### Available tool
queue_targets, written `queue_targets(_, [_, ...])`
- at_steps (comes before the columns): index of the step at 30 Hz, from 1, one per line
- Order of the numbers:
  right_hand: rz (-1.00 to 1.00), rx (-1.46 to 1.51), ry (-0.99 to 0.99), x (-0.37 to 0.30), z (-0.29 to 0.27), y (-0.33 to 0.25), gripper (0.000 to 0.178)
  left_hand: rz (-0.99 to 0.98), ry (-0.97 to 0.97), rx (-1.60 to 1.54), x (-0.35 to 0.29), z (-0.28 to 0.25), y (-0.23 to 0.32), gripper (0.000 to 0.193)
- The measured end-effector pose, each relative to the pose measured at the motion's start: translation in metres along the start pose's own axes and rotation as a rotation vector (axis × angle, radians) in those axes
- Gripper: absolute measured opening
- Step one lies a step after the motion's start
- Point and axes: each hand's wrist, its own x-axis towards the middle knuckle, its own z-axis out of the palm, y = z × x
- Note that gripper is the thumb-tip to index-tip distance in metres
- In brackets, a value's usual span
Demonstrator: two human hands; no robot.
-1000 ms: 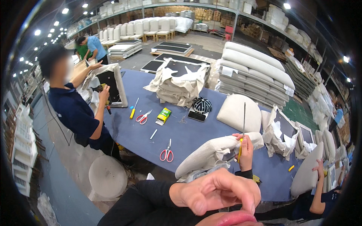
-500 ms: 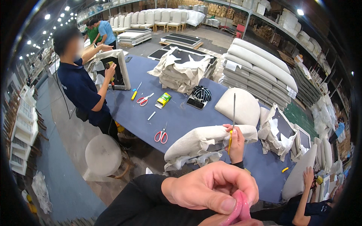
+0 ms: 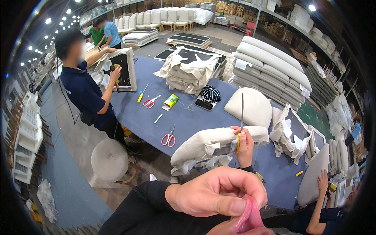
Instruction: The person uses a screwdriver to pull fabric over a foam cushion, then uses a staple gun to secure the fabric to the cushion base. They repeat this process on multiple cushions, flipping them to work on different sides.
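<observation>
On my feed, the right hand [image 3: 245, 150] grips a yellow-handled steel tool [image 3: 239, 137] by the beige fabric cushion [image 3: 199, 145] on the blue worktop [image 3: 182, 122]; the left hand [image 3: 217, 192] pinches the lip [image 3: 253, 213]. Probably pausing; resuming calls for freeing it.

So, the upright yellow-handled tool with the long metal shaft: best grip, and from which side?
I'd take the yellow handle from the near side, as the right hand does: it's the thicker, lower end, and the thin metal shaft points up, bare.
</observation>
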Motion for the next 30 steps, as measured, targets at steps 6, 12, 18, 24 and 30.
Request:
queue_targets(6, [-0.037,-0.008,-0.002,0.006,0.001,0.002,0.035,-0.022,-0.026,-0.006,0.007,-0.011,0.005,0.034])
queue_targets(12, [-0.031,-0.001,0.008,0.011,0.004,0.004,0.035,-0.041,0.014,-0.012,0.013,-0.021,0.011,0.034])
queue_targets(18, [-0.017,-0.025,0.047,0.019,0.006,0.017,0.036,-0.005,0.251,-0.02,0.023,-0.035,0.025,0.035])
queue_targets(24, [0.025,0.001,0.035,0.021,0.003,0.008,0.033,0.443,0.339,0.278,0.006,-0.108,0.054,0.023])
queue_targets(30, [-0.012,0.0,0.017,0.024,-0.004,0.015,0.032,0.323,0.41,1.682,-0.012,-0.157,0.069,0.045])
